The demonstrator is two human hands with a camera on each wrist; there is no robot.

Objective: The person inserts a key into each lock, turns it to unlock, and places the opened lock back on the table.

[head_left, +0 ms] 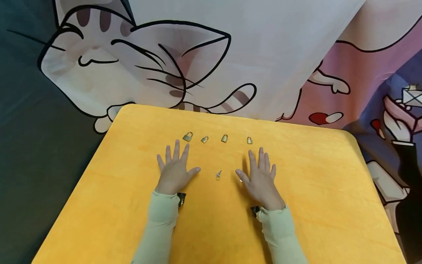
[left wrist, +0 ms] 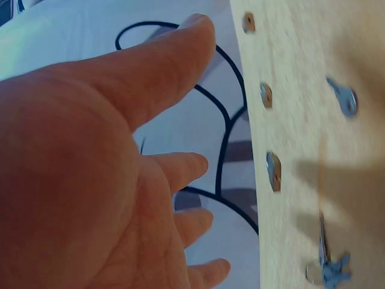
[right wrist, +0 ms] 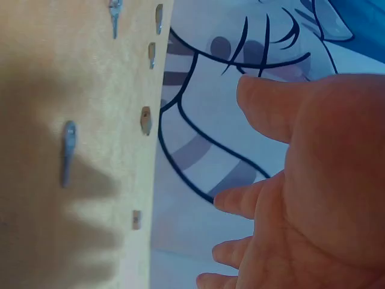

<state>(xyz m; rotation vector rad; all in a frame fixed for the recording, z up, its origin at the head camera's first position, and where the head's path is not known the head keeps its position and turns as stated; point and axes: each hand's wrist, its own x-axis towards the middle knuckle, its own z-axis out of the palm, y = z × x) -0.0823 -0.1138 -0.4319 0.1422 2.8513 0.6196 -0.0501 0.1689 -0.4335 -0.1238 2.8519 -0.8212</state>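
Note:
Both hands are spread with straight fingers, palms down over the yellow table, and hold nothing. The left hand (head_left: pixel 174 172) has its fingertips just short of the largest brass padlock (head_left: pixel 187 136). A small key with a ring (head_left: pixel 218 175) lies between the two hands. Another key (right wrist: pixel 69 150) lies near the right hand (head_left: pixel 260 181), mostly hidden by its thumb in the head view. The right fingertips point toward the rightmost small padlock (head_left: pixel 249 140). In the left wrist view, a bunch of keys (left wrist: pixel 334 271) lies low on the table.
Between the outer padlocks sit a small padlock (head_left: pixel 204 139) and a taller one (head_left: pixel 224 138), all in a row near the far edge of the table (head_left: pixel 313 172). A cloth with a cartoon cat (head_left: pixel 280 55) hangs behind the table.

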